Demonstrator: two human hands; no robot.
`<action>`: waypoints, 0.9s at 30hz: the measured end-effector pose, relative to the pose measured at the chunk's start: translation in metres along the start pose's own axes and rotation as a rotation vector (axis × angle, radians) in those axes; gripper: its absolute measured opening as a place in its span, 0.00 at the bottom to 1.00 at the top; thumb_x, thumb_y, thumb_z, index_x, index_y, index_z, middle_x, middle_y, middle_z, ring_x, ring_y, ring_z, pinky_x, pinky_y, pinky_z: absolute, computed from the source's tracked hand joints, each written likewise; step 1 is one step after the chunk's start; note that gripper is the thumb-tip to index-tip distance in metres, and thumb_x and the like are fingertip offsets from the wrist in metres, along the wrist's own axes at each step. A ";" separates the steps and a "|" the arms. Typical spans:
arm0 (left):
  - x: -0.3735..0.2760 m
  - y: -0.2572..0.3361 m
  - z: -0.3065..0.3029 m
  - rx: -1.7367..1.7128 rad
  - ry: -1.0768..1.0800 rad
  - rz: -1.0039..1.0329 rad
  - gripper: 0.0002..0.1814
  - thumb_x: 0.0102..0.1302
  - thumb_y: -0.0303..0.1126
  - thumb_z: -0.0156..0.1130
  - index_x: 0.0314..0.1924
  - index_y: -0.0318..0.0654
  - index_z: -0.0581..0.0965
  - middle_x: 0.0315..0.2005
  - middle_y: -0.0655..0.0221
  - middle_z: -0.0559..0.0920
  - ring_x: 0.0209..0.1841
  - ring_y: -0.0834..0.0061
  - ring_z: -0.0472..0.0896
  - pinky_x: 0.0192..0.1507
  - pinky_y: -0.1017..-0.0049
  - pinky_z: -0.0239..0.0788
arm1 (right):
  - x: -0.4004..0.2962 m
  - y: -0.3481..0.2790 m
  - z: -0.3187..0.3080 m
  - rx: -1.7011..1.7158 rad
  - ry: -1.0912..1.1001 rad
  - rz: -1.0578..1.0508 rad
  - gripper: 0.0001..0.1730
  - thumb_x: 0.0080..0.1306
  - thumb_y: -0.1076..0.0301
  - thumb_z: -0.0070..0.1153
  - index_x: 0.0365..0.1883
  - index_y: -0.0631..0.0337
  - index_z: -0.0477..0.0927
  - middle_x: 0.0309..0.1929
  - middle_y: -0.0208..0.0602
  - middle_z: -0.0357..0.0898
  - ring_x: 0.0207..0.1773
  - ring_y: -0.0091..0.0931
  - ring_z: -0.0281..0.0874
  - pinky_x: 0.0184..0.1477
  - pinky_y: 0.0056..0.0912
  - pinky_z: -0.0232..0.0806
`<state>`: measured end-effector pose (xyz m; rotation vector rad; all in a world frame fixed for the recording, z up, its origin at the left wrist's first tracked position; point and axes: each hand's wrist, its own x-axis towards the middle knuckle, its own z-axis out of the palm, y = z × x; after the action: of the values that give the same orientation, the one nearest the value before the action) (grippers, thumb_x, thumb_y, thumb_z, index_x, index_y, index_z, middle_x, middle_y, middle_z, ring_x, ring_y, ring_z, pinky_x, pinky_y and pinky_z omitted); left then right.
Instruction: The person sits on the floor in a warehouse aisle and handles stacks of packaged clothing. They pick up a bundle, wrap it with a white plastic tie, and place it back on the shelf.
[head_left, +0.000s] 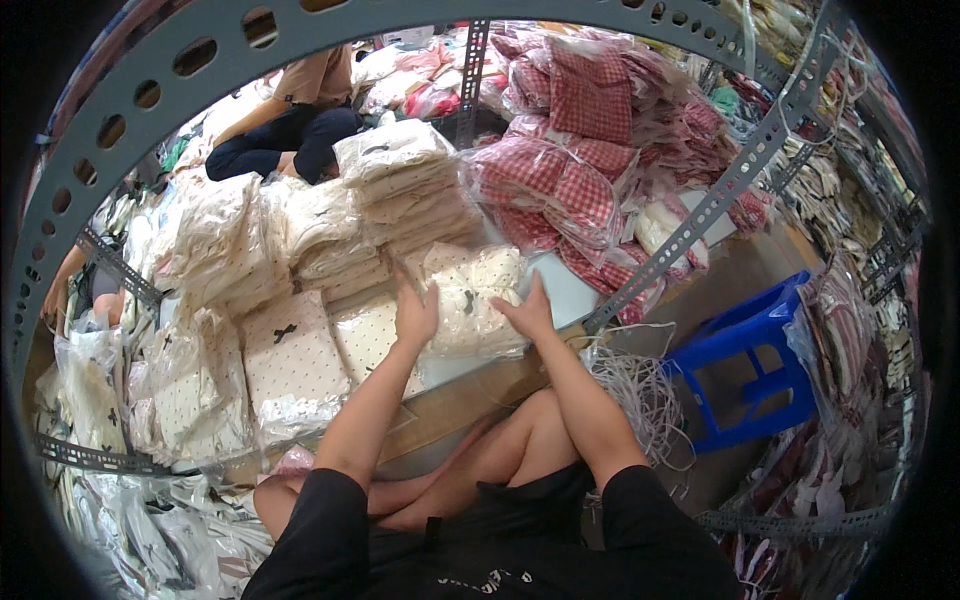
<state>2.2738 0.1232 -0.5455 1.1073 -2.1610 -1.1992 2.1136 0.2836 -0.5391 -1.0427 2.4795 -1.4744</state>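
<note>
Between my two hands lies a cream dotted garment bundle (474, 292) in clear plastic, with a small dark bow on it. My left hand (415, 311) is at its left side, fingers spread upward, and my right hand (529, 306) is at its right side, thumb towards the bundle. Whether either hand grips it cannot be told. The bundle rests on a pale board (566, 289). To its left are a bagged dotted garment (371, 334) and a pinkish dotted one with a dark bow (292, 360). A tall stack of bagged cream garments (409, 180) stands behind.
Red checked garments in bags (555, 176) are heaped at the back right. A perforated metal post (694, 225) slants up on the right, near tangled white strapping (637, 397) and a blue plastic stool (750, 375). A metal shelf beam (195, 56) arcs overhead. Another person (300, 112) sits beyond.
</note>
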 end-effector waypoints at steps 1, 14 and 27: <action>-0.006 -0.004 0.003 0.123 0.084 0.230 0.51 0.64 0.56 0.62 0.74 0.31 0.51 0.71 0.36 0.52 0.73 0.44 0.56 0.70 0.60 0.55 | -0.003 -0.010 0.001 -0.125 0.022 -0.180 0.34 0.59 0.72 0.62 0.64 0.65 0.67 0.62 0.47 0.71 0.66 0.40 0.67 0.71 0.45 0.54; -0.008 0.001 0.006 0.332 -0.124 0.144 0.56 0.57 0.58 0.67 0.77 0.55 0.44 0.72 0.35 0.32 0.62 0.34 0.69 0.60 0.60 0.70 | -0.008 -0.029 0.020 -0.156 -0.304 -0.634 0.27 0.52 0.84 0.51 0.51 0.55 0.79 0.47 0.35 0.75 0.58 0.38 0.69 0.73 0.56 0.47; 0.007 -0.012 0.009 -0.363 -0.330 -0.199 0.62 0.64 0.52 0.66 0.73 0.25 0.31 0.70 0.48 0.60 0.70 0.59 0.62 0.69 0.66 0.56 | 0.015 0.030 0.000 0.215 -0.085 0.327 0.41 0.62 0.55 0.66 0.67 0.65 0.63 0.66 0.48 0.68 0.68 0.37 0.65 0.68 0.40 0.57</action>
<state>2.2690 0.1186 -0.5603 1.0374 -1.9706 -1.8912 2.0866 0.2840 -0.5597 -0.6149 2.2382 -1.5123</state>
